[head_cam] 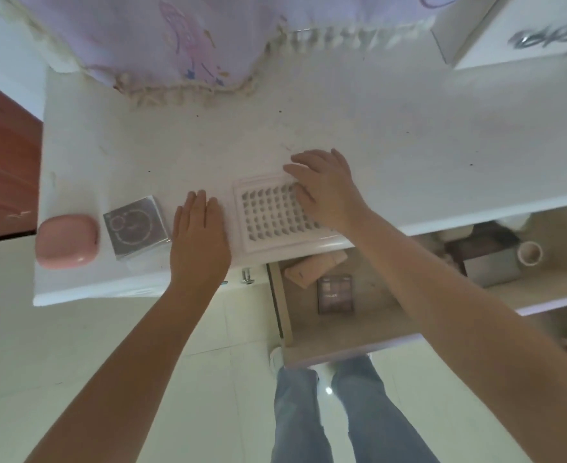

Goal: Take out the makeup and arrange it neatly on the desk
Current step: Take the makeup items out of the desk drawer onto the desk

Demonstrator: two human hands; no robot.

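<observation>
Lying flat, the white lash tray (272, 213) holds seemingly dark lash clusters.

left hand (199, 228) flat on desk (392, 135) between silver box (135, 225) and lash tray (275, 215); right hand (322, 188) resting on tray; drawer (342, 342) open

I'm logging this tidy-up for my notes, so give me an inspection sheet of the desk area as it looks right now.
Surface: white desk, a few dark specks.
Job's things: pink case, silver box, white lash tray in a row along the front edge; pink pouch and small palette in the open drawer.
Clutter: box and cup in the right-hand compartment.
Hands: left hand flat beside the tray; right hand resting on the tray.
Cables: nothing seen.
Surroundings: tasselled lilac cloth, tiled floor.
</observation>
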